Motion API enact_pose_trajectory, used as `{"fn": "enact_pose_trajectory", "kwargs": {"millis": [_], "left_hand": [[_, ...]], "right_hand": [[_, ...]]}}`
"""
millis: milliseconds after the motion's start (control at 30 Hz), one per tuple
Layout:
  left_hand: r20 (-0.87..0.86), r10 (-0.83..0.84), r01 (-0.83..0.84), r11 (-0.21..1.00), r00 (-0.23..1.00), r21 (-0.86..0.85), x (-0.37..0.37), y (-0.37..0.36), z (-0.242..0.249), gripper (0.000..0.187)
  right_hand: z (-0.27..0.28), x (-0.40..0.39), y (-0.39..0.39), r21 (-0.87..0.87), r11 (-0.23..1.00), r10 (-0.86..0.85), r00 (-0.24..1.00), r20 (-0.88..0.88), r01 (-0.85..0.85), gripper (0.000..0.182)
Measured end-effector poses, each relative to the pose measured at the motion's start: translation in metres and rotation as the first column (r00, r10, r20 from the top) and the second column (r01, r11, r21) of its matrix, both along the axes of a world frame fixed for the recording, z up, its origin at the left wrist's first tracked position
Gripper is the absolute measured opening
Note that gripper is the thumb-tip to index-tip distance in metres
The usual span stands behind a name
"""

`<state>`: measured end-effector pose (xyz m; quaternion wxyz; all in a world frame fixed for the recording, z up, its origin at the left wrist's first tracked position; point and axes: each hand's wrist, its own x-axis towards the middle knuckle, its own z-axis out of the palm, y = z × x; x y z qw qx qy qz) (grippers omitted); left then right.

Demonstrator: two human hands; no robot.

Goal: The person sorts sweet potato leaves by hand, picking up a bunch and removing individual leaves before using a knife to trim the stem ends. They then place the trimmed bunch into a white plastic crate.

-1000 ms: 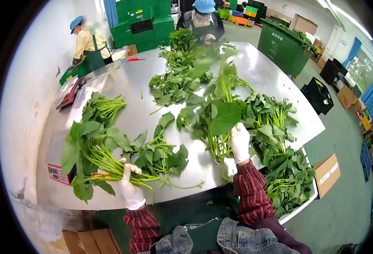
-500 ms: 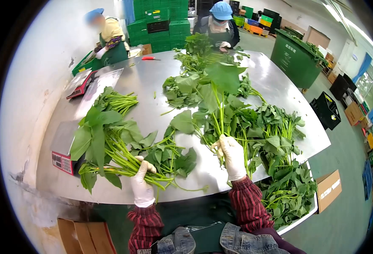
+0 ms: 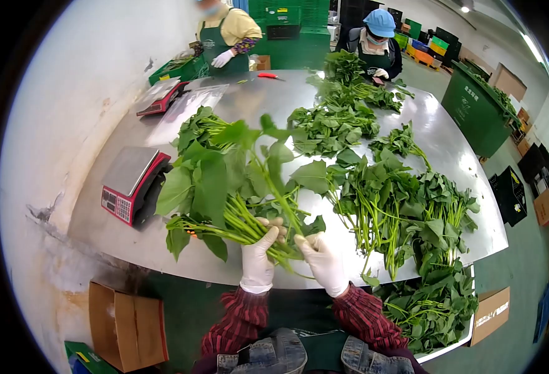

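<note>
My left hand, in a white glove, is wrapped round a bunch of leafy green stems above the near table edge. Broad leaves fan out from it to the upper left. Close beside it, my gloved right hand pinches the lower end of a few leafy stems, which lean left across the bunch and are blurred at the top. To the right of my hands lies a large pile of the same greens, stems toward me. Another small bunch rests behind the held one.
Two red-edged scales stand on the left of the metal table. A red-handled tool lies at the back. Two people in aprons stand beyond. A white bin of greens sits at right, a cardboard box lower left.
My right hand has moved left with its stems from beside the pile to the bunch in my left hand. The view has turned left, and the person at back left now stands more upright.
</note>
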<state>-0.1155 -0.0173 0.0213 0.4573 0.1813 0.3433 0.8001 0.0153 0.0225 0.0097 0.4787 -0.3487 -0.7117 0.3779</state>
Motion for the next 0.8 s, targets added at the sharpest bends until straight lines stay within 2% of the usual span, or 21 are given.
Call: {"fn": "enact_pose_trajectory", "kwargs": {"millis": [67, 267, 333, 367, 433, 467, 500, 567, 600, 667, 700, 767, 800], "left_hand": [[0.08, -0.045, 0.043, 0.999, 0.996, 0.026, -0.003, 0.001, -0.002, 0.021], [0.096, -0.101, 0.102, 0.995, 0.99, -0.003, -0.011, -0.004, -0.005, 0.024], [0.083, -0.119, 0.119, 0.993, 0.989, 0.003, -0.014, -0.004, -0.009, 0.026], [0.05, -0.154, 0.153, 0.988, 0.987, 0.016, -0.015, -0.004, -0.011, 0.027], [0.017, -0.197, 0.196, 0.98, 0.98, 0.026, -0.011, -0.005, -0.012, 0.029], [-0.035, -0.204, 0.203, 0.979, 0.978, -0.032, -0.007, -0.005, -0.013, 0.03], [-0.088, -0.214, 0.207, 0.974, 0.973, -0.088, -0.004, -0.004, -0.014, 0.03], [-0.13, -0.279, 0.265, 0.958, 0.952, -0.113, 0.002, -0.005, -0.013, 0.029], [-0.149, -0.251, 0.233, 0.964, 0.957, -0.126, 0.006, -0.004, -0.014, 0.029], [-0.187, -0.231, 0.208, 0.969, 0.955, -0.135, 0.009, -0.003, -0.013, 0.027], [-0.187, -0.229, 0.206, 0.969, 0.955, -0.136, 0.007, -0.002, -0.017, 0.027], [-0.018, -0.174, 0.172, 0.982, 0.985, -0.081, 0.004, 0.001, -0.028, 0.026], [0.029, -0.153, 0.155, 0.982, 0.988, -0.112, 0.003, 0.002, -0.032, 0.025]], "right_hand": [[-0.001, -0.003, -0.008, 0.038, 0.999, 0.022, 1.0, 0.02, -0.022, 0.017], [-0.003, 0.002, -0.009, 0.197, 0.97, 0.113, 0.981, 0.155, -0.143, 0.018], [0.006, 0.006, -0.002, -0.026, 0.953, 0.292, 0.89, 0.349, -0.302, 0.031], [0.012, 0.005, 0.001, -0.027, 0.955, 0.287, 0.892, 0.349, -0.297, 0.031], [0.026, 0.004, 0.009, -0.401, 0.883, 0.312, 0.943, 0.116, -0.243, 0.05], [0.034, 0.004, 0.015, -0.472, 0.847, 0.33, 0.938, 0.108, -0.244, 0.055], [0.04, 0.0, 0.017, -0.561, 0.791, 0.312, 0.95, 0.023, -0.246, 0.054], [0.044, -0.005, 0.022, -0.53, 0.83, 0.283, 0.95, 0.135, -0.172, 0.051], [0.041, -0.007, 0.022, -0.53, 0.831, 0.277, 0.951, 0.135, -0.167, 0.051], [0.031, -0.013, 0.019, -0.484, 0.874, 0.115, 0.986, 0.116, -0.045, 0.044], [0.029, -0.012, 0.015, -0.484, 0.874, 0.118, 0.986, 0.117, -0.047, 0.044], [0.033, -0.011, 0.003, -0.562, 0.827, 0.026, 0.998, 0.06, 0.012, 0.036], [0.028, -0.011, -0.002, -0.546, 0.838, 0.045, 0.999, 0.03, -0.021, 0.027]]}}
